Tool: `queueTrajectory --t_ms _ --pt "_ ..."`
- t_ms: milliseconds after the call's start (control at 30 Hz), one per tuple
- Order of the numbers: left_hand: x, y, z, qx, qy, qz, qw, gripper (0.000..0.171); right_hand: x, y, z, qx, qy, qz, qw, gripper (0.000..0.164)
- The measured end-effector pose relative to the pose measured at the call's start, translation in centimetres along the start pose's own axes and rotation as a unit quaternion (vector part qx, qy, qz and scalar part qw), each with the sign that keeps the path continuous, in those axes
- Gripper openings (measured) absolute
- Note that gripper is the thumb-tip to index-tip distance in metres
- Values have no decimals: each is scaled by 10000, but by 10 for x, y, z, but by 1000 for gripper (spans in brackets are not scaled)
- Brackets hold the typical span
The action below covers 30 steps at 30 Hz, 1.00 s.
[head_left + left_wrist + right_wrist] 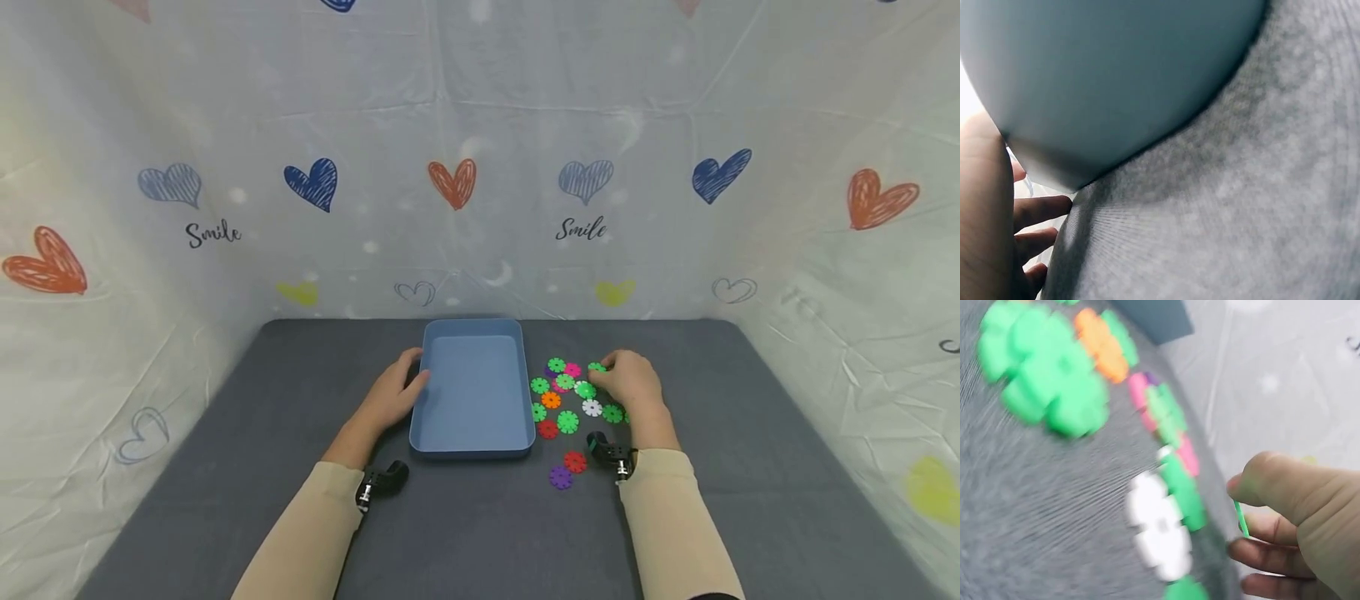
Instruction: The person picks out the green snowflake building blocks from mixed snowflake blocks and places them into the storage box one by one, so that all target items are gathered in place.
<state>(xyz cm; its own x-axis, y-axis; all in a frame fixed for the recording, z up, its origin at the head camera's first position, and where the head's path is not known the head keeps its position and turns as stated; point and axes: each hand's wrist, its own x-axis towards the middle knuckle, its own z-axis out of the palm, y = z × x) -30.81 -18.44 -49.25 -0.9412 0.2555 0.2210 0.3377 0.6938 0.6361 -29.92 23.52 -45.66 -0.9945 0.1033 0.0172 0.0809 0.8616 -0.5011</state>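
Observation:
A shallow blue-grey tray point(474, 392) lies in the middle of the table. At its left side my left hand point(390, 396) touches the wall with fairly straight fingers; the left wrist view shows the tray's outer wall point(1104, 75) up close. To the right of the tray, my right hand point(630, 382) pinches a thin green notched plastic disc point(1241, 519) between thumb and fingers, seen edge-on. Near that hand several notched discs lie scattered, some overlapping: a white disc point(592, 408), an orange disc point(551, 400) and a large green disc point(567, 422) among them.
Nearer the table's front are a red disc point(575, 462) and a purple disc point(560, 477). The dark grey cloth-covered table point(465, 533) meets a pale curtain point(510, 125) printed with hearts at the back and both sides. A black wrist device point(386, 479) sits on each arm.

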Motion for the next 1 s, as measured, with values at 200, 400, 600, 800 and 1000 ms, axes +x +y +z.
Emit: queueTrajectory --t_ms 200,400,600,800,1000 --pt "0 -2 1 -27 1 -58 10000 56 -5 -16 -15 755 -53 -226 9969 47" --pt "3 -2 1 10 -13 -87 10000 56 -13 -43 -26 1638 -14 -554 9849 41" --pt "6 -3 2 5 -27 -196 9998 56 -19 -70 -28 2349 -49 -920 9676 39" --pt "6 -2 3 52 -28 -205 9998 57 -34 -100 -22 3183 -271 -1280 9389 40" --pt "6 -3 4 43 19 -95 9999 57 -50 -126 -13 3957 -599 -1379 9060 41"
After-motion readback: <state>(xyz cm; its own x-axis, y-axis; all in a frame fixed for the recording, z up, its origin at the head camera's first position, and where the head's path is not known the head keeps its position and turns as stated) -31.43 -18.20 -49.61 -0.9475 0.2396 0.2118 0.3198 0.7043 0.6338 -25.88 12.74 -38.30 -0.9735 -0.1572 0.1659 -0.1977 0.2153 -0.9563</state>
